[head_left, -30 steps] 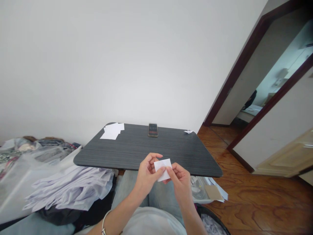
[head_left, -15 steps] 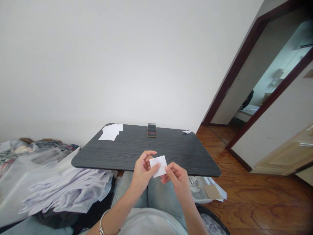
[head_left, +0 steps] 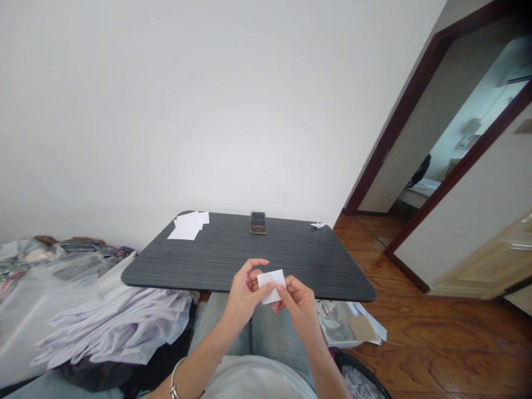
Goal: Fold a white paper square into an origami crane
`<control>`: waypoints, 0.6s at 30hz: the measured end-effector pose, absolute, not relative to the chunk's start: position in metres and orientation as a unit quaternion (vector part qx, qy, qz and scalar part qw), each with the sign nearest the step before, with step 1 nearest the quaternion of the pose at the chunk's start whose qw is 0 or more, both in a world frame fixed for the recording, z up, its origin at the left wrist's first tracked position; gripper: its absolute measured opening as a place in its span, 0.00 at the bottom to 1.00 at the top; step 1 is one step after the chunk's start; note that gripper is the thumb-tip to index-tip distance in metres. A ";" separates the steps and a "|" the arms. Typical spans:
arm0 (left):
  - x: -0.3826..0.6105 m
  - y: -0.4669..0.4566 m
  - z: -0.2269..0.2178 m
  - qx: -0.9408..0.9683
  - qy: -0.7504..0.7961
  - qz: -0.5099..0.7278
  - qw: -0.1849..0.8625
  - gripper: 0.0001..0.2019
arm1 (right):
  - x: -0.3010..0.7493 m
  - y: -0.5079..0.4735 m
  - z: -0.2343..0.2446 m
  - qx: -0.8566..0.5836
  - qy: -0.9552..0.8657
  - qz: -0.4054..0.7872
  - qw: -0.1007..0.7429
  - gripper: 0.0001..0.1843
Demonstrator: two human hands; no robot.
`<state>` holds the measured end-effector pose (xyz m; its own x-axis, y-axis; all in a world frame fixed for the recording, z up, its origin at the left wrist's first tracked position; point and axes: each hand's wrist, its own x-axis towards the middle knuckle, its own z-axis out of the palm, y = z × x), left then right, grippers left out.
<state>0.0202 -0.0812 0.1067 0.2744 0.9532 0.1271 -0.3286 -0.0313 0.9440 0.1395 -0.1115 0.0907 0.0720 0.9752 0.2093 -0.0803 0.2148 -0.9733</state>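
Both of my hands hold a small folded square of white paper (head_left: pixel 271 286) just above the near edge of a dark grey wood-grain table (head_left: pixel 249 252). My left hand (head_left: pixel 245 295) pinches its left side, and my right hand (head_left: pixel 298 303) grips its lower right corner. A loose stack of white paper sheets (head_left: pixel 187 226) lies on the far left of the tabletop. A smartphone (head_left: pixel 258 223) stands near the far edge, and a tiny folded paper bird (head_left: pixel 318 225) sits at the far right corner.
A heap of pale lavender paper or cloth (head_left: pixel 116 327) and plastic sheeting (head_left: pixel 54 282) lie to my left. A black bin with crumpled paper (head_left: pixel 357 381) stands at lower right, beside papers and a brown card (head_left: pixel 361 328). A wooden floor (head_left: pixel 436 332) and a doorway lie right.
The folded paper has turned slightly in my fingers and sits a little higher. My hands stay close together around it, and the table items have not moved.
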 end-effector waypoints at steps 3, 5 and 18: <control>0.020 -0.082 0.108 0.505 0.309 0.513 0.622 0.20 | 0.140 -0.112 0.090 -0.440 -0.517 0.441 0.587 0.14; 0.020 -0.083 0.108 0.506 0.304 0.512 0.624 0.20 | 0.140 -0.112 0.090 -0.444 -0.521 0.435 0.586 0.14; 0.021 -0.080 0.108 0.541 0.337 0.503 0.584 0.13 | 0.138 -0.113 0.092 -0.463 -0.533 0.416 0.573 0.14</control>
